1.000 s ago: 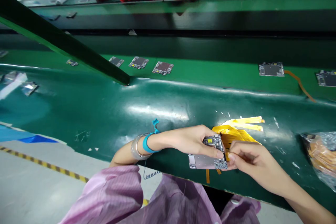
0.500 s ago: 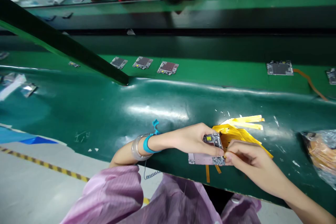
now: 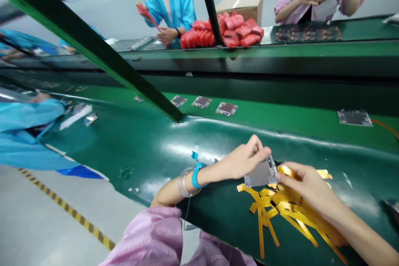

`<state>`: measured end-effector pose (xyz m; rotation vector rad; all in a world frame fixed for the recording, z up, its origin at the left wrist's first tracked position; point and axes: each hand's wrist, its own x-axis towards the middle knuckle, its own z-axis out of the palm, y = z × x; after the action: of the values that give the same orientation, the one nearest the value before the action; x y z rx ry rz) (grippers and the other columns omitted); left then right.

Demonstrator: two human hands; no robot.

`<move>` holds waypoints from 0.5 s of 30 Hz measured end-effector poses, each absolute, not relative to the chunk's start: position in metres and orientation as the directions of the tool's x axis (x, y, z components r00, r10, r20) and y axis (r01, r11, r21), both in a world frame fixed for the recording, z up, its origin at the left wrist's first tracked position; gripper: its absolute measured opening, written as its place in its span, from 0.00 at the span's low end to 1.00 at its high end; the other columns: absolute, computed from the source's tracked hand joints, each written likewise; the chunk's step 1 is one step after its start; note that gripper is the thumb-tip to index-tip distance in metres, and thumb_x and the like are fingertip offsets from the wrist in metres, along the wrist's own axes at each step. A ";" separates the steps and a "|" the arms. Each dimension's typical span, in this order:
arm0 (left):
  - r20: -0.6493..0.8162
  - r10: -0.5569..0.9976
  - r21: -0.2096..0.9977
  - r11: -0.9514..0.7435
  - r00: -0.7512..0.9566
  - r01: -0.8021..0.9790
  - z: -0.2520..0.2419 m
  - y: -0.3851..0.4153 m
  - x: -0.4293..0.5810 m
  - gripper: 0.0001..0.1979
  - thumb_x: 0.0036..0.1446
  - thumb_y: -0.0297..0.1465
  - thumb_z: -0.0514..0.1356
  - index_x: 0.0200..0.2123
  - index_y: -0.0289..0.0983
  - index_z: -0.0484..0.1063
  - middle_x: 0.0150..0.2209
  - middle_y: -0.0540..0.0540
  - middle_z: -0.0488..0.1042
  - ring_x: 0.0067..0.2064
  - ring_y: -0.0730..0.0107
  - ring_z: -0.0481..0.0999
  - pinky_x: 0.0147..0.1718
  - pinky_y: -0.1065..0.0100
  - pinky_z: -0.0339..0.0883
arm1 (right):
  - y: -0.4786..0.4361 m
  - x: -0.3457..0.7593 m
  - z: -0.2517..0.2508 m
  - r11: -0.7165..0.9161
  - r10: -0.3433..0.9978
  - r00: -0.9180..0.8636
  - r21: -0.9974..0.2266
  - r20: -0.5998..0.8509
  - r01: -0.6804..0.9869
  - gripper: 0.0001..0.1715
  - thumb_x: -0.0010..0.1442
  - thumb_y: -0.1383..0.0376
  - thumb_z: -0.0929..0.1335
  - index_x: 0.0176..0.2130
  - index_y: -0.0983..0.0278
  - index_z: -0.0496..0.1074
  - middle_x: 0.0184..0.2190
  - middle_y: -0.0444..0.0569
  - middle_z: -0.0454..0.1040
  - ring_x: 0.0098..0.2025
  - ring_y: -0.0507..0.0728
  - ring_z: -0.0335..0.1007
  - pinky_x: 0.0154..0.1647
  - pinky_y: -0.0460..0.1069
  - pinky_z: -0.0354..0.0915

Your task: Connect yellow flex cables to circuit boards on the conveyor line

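My left hand (image 3: 246, 160) is closed on a small circuit board (image 3: 260, 174), pinching its upper edge between thumb and fingers. The board is tilted, with its flat grey face towards me and dense components along its right side. My right hand (image 3: 302, 183) is closed at that right side, its fingers and thumb around a yellow flex cable (image 3: 286, 171) that meets the board edge. Whether the cable is joined to the board is hidden by the fingers. Beneath both hands lies a loose pile of yellow flex cables (image 3: 262, 230) on the green mat.
Behind the bench edge, several circuit boards (image 3: 227, 108) lie on a green belt (image 3: 280, 122), one with an orange cable (image 3: 386, 126). A green post (image 3: 124, 75) slants across the left. Red wrapped packs (image 3: 240, 29) lie on the far shelf. Co-workers sit opposite and at left.
The view has tipped up and left, showing the co-workers. My left hand now grips the board's top edge, and the board has tilted. More of the cable pile shows under my hands.
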<state>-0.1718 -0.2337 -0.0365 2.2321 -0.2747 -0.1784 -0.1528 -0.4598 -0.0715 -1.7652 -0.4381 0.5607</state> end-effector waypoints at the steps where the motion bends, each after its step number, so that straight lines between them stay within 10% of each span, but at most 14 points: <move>1: 0.052 -0.188 0.724 -0.669 0.981 -0.166 -0.036 -0.221 -0.160 0.15 0.71 0.43 0.45 0.46 0.38 0.62 0.38 0.46 0.76 0.36 0.69 0.74 0.37 0.68 0.68 | -0.455 -0.137 -0.068 -0.221 0.530 0.841 -0.975 -0.109 0.013 0.16 0.56 0.53 0.74 0.34 0.63 0.80 0.31 0.48 0.80 0.36 0.62 0.77 0.35 0.51 0.71; 4: 0.255 0.038 0.488 -0.868 0.966 -0.094 -0.030 -0.164 -0.117 0.14 0.69 0.34 0.47 0.54 0.34 0.61 0.54 0.35 0.72 0.55 0.61 0.73 0.54 0.61 0.66 | -0.441 -0.078 -0.053 -0.126 0.409 0.912 -0.990 0.006 0.064 0.16 0.52 0.55 0.76 0.35 0.65 0.81 0.37 0.52 0.82 0.43 0.63 0.78 0.45 0.52 0.72; 9: 0.184 0.164 0.350 -0.932 0.969 0.091 -0.015 -0.061 -0.065 0.39 0.50 0.19 0.55 0.67 0.27 0.52 0.71 0.26 0.44 0.73 0.41 0.37 0.66 0.41 0.43 | -0.442 0.017 -0.043 -0.263 0.143 0.987 -0.959 0.070 0.107 0.14 0.61 0.58 0.74 0.38 0.68 0.78 0.38 0.56 0.80 0.42 0.61 0.77 0.47 0.57 0.71; 15: -0.033 0.129 0.278 -0.951 0.991 0.133 -0.008 -0.010 -0.033 0.43 0.44 0.23 0.62 0.66 0.38 0.59 0.68 0.35 0.58 0.69 0.39 0.51 0.62 0.41 0.48 | -0.482 -0.005 -0.076 -0.459 -0.015 0.962 -0.857 0.271 0.235 0.11 0.64 0.60 0.70 0.43 0.65 0.76 0.44 0.55 0.78 0.47 0.62 0.74 0.53 0.60 0.66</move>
<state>-0.0327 -0.0098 -0.0079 2.8516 0.1912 -0.0206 -0.0048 -0.4820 -0.0758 -2.0304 -0.1561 -0.2902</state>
